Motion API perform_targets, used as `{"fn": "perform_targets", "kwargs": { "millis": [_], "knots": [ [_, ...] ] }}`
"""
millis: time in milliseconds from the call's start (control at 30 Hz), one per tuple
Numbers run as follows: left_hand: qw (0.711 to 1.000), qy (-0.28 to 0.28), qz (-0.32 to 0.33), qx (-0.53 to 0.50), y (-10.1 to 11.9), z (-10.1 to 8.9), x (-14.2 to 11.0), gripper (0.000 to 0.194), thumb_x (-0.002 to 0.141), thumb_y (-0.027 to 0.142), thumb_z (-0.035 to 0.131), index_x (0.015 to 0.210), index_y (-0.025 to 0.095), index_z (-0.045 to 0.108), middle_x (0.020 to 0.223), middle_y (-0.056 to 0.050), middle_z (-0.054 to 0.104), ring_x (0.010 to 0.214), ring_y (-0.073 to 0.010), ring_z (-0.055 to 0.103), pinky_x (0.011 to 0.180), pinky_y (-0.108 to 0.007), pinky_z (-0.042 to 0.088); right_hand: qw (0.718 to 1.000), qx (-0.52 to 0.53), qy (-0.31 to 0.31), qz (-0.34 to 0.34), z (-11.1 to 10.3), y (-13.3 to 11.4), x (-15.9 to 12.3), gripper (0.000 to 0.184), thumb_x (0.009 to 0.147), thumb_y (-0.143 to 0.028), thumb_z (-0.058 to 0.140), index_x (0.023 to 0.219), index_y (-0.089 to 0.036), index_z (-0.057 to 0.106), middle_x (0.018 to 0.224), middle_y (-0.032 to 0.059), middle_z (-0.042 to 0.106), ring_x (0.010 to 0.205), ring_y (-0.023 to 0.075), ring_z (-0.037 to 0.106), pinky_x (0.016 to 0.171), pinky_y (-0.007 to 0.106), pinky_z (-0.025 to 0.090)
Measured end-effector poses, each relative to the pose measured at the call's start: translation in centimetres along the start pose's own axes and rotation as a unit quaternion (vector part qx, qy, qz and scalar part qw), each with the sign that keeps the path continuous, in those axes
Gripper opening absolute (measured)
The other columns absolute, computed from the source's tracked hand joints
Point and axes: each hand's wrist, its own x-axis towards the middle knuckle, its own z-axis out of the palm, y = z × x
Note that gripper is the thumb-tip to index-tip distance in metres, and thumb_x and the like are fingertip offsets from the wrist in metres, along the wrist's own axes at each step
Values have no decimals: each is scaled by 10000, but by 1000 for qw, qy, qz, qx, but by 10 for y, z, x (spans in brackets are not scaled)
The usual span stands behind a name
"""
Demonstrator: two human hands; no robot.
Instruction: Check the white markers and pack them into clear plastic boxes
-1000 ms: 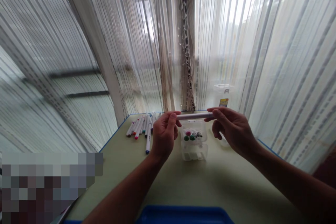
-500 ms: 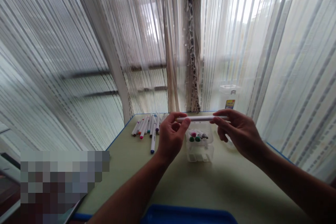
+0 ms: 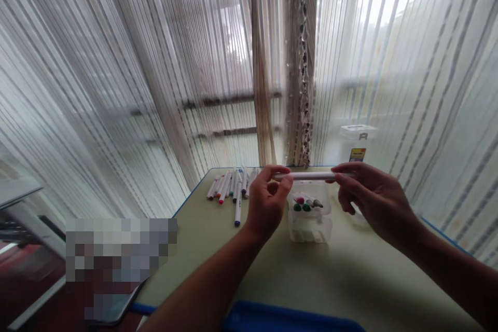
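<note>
- The left hand [image 3: 269,201], right of the frame's centre and a little below it, has its grip closed on one end of a white marker [image 3: 311,176], pinched between thumb and fingers.
- The right hand [image 3: 375,196], farther toward the right edge, has its grip closed on the marker's other end, likewise between thumb and fingertips.
- The marker lies nearly level between the two hands, right of centre in the frame, in front of the upper part of an open clear plastic case [image 3: 310,232].
- In the case's back section lie several markers with green, pink and greyish ends; its front section is toward the bottom of the frame.
- Left of the left hand, a loose group of white markers [image 3: 222,188] with variously coloured ends lies on the pale green worktop [image 3: 295,280]; one dark-blue-ended marker [image 3: 238,207] reaches lowest in the frame.
- At right, behind the right hand, stands a clear container [image 3: 358,137] with a yellow-and-dark label.
- A blue tray-like object [image 3: 288,317] is cut off by the bottom edge.
- Striped sheer curtains [image 3: 218,36] fill the upper frame, with a beaded strand [image 3: 304,57] right of centre.
</note>
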Motion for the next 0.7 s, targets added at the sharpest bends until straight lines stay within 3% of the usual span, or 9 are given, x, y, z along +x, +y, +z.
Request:
{"fn": "perform_targets", "kwargs": {
  "millis": [133,267,467,700],
  "knots": [
    [1000,2,-8,12,3,0,0,297,881,411,717,1039,169,647,563,80,433,452,-45,304,430,-178,205,1000,-8,-1,-10,2,-4,-1,295,772,-421,850,920,-195,730,473,-28,583,364,125,517,339,241,426],
    [1000,0,-14,3,2,0,0,333,875,438,725,1047,161,660,543,78,435,445,-49,300,427,-185,195,1000,-8,5,-11,4,-7,0,328,718,-418,887,900,-194,730,576,-5,655,365,112,524,327,241,432],
    [998,20,-13,-63,2,2,2,361,896,435,686,1108,143,675,734,12,576,452,-41,360,412,-200,245,999,43,6,14,2,-5,0,301,833,-422,788,1030,-199,748,835,60,751,408,104,546,335,249,429],
    [996,44,1,-84,3,5,3,336,947,419,591,1082,130,697,724,-6,588,454,-53,375,400,-205,258,995,82,11,50,2,-6,1,288,888,-428,700,1057,-196,720,881,82,767,398,119,554,339,263,410]
  ]
}}
